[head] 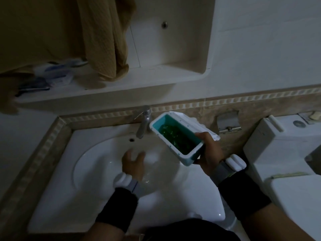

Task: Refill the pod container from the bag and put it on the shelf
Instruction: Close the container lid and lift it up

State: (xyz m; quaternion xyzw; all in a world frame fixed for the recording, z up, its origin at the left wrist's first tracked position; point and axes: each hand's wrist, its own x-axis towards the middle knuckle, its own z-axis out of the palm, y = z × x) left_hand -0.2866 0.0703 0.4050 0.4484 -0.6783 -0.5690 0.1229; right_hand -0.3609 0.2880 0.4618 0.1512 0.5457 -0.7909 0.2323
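We hold the container (176, 139) in our right hand (207, 153), fingers clamped on its near end, lid swung open behind it. It hangs tilted over the right side of the sink (104, 171), just beside the tap (144, 121). Green pods (175, 138) lie inside, dark and hard to count, so we judge the refill done or nearly so; we cannot see the bag anywhere. Our left hand (133, 162) hovers empty over the basin, fingers spread apart.

What is left, as we read it: close the lid and set the container on the shelf (139, 84) above.

The shelf's right half is bare, bounded by a rounded corner at its far right. Its left half is crowded: a tan towel (106, 40) hangs down onto it, and blurred blue-and-white packets (55, 75) lie beyond. The tap stands between us and the shelf lip, so we would lift clear of it first, then go in right of the towel. The toilet tank (278, 141) sits well off to the right.
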